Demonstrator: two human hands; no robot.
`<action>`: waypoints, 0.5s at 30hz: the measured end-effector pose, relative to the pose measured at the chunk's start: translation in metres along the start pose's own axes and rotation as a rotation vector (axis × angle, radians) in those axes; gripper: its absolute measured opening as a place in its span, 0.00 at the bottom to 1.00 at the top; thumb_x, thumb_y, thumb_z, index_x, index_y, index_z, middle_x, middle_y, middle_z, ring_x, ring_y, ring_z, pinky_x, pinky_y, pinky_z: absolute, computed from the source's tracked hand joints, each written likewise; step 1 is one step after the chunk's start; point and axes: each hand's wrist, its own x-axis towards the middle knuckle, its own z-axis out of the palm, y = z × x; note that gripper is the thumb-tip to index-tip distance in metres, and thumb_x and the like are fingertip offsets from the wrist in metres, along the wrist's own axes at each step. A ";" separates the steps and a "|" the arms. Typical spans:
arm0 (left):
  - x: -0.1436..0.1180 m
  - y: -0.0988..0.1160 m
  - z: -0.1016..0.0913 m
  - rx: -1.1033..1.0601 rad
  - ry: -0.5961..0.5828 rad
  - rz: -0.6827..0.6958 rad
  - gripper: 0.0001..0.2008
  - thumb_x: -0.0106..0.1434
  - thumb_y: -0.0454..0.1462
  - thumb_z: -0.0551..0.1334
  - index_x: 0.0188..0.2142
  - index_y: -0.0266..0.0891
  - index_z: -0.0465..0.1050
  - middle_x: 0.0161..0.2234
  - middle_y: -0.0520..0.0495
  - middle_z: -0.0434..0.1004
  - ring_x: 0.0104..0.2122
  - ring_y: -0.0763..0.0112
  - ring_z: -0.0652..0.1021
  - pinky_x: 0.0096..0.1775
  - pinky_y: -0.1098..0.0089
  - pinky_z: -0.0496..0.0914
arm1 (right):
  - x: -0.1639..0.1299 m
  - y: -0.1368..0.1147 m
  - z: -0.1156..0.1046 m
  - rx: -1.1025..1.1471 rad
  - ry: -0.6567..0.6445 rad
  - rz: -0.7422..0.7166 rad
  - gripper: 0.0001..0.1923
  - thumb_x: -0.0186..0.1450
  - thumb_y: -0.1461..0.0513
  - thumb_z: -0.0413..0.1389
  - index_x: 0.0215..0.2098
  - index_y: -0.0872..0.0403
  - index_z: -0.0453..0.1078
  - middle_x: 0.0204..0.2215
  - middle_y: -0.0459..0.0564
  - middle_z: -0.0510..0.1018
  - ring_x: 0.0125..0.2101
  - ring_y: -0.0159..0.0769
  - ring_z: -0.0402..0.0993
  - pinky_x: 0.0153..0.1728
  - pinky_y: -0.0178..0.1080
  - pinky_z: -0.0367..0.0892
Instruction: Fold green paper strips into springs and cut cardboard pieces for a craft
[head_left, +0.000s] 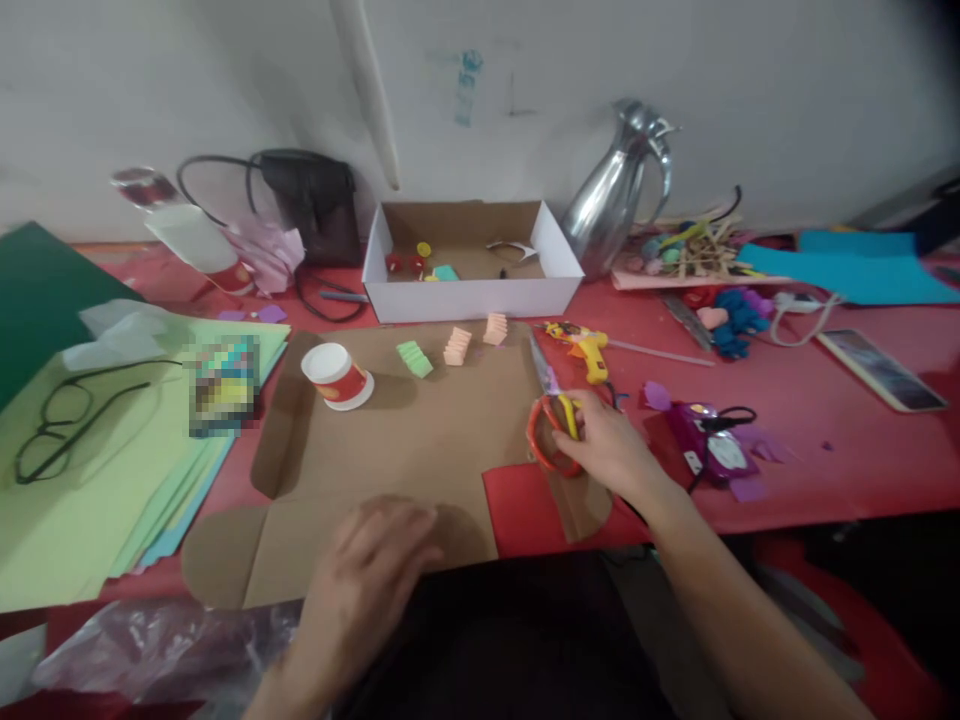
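Scissors [550,420] on cluttered red table [825,440]

Two bare forearms, no sleeves, watch or rings visible; dark garment over lap at bottom edge.

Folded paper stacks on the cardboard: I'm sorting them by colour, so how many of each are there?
Green folded paper stack: 1
Peach folded paper stacks: 2
Total: 3, all lying beyond the right hand at the scissors.
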 end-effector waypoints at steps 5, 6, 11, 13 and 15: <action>-0.030 0.025 0.028 0.141 -0.174 0.076 0.23 0.63 0.31 0.59 0.59 0.41 0.66 0.55 0.42 0.73 0.53 0.56 0.72 0.53 0.56 0.66 | -0.002 -0.001 -0.011 0.075 0.027 0.104 0.29 0.60 0.57 0.56 0.58 0.57 0.62 0.43 0.59 0.79 0.43 0.49 0.77 0.41 0.44 0.68; -0.032 0.025 0.031 0.153 -0.173 0.081 0.24 0.63 0.29 0.58 0.59 0.41 0.66 0.55 0.42 0.72 0.54 0.56 0.72 0.54 0.55 0.65 | -0.004 0.002 -0.013 0.098 0.037 0.099 0.29 0.60 0.57 0.56 0.59 0.56 0.62 0.45 0.59 0.78 0.45 0.49 0.76 0.42 0.44 0.69; -0.030 0.028 0.037 0.154 -0.090 0.069 0.24 0.60 0.26 0.58 0.56 0.38 0.68 0.53 0.41 0.74 0.52 0.56 0.73 0.54 0.55 0.65 | -0.024 0.023 -0.025 0.285 0.001 0.070 0.35 0.57 0.59 0.60 0.62 0.53 0.59 0.48 0.57 0.76 0.47 0.47 0.75 0.46 0.47 0.69; -0.028 0.030 0.038 0.132 -0.056 0.053 0.21 0.61 0.28 0.60 0.54 0.39 0.70 0.51 0.41 0.76 0.51 0.57 0.74 0.52 0.56 0.66 | -0.036 0.028 -0.031 0.424 -0.041 0.051 0.36 0.57 0.60 0.61 0.63 0.50 0.58 0.50 0.55 0.75 0.48 0.46 0.74 0.48 0.48 0.69; -0.026 0.031 0.037 0.101 -0.034 0.028 0.19 0.61 0.31 0.62 0.52 0.39 0.71 0.50 0.42 0.77 0.49 0.57 0.75 0.51 0.57 0.67 | -0.049 0.031 -0.038 0.587 -0.103 0.025 0.35 0.58 0.60 0.61 0.62 0.49 0.58 0.52 0.53 0.74 0.49 0.45 0.73 0.50 0.48 0.69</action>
